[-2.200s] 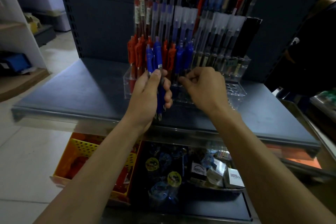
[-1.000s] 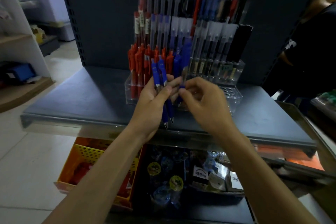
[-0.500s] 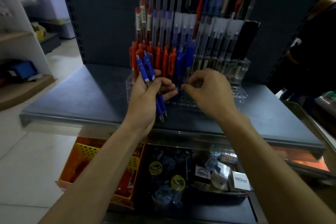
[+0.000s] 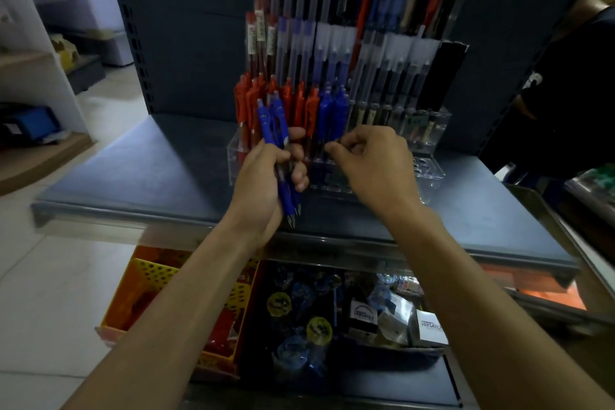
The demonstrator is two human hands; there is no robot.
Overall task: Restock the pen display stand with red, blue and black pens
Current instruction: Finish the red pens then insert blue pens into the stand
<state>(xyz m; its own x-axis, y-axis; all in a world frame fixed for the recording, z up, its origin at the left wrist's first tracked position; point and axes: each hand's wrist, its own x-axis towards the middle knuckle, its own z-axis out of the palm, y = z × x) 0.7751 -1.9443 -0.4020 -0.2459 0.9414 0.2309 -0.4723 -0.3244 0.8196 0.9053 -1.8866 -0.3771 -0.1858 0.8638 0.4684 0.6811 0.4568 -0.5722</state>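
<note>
Blue pens (image 4: 278,143), a small bundle, sit clamped tips-down in the left hand (image 4: 263,183), just before the clear pen display stand (image 4: 429,173) near the shelf's (image 4: 149,173) back edge. The right hand (image 4: 379,166) is curled in a pinch at the stand's blue row (image 4: 332,106); whether it grips a pen I cannot tell. Blue restocking, I'd judge; next, seat another pen in a free hole.

Left hand (image 4: 263,183) grips blue pens (image 4: 271,123) while right hand (image 4: 376,170) pinches another pen (image 4: 324,113) standing in the clear stand (image 4: 429,173).
</note>
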